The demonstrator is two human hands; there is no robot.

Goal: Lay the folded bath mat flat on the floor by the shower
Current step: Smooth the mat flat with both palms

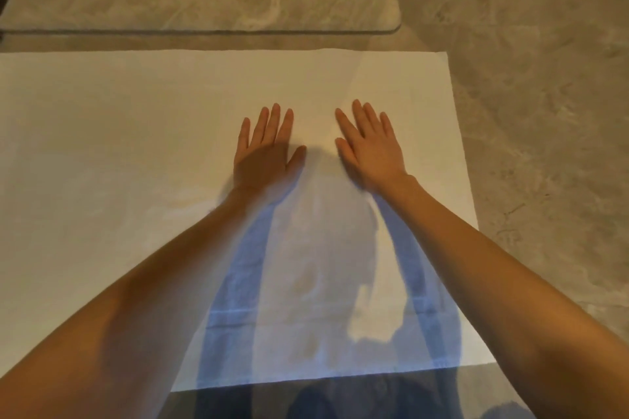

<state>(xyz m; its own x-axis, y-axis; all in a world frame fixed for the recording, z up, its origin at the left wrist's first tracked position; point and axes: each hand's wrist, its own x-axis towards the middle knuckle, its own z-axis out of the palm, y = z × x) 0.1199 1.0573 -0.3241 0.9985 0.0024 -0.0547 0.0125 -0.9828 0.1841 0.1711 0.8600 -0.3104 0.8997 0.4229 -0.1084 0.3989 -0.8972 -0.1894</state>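
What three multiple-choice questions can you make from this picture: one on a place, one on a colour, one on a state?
1. Where do the left hand and right hand rest?
A. on a wall
B. on the bath mat
C. on a chair

2. What colour is the bath mat?
A. white
B. red
C. black

3. How does the bath mat lie?
A. rolled up
B. held in the air
C. spread flat on the floor

Answers:
1 B, both palms lie on the mat with fingers straight.
2 A, the cloth shows white against the grey stone floor.
3 C, its visible edges and right corners lie flat on the floor.
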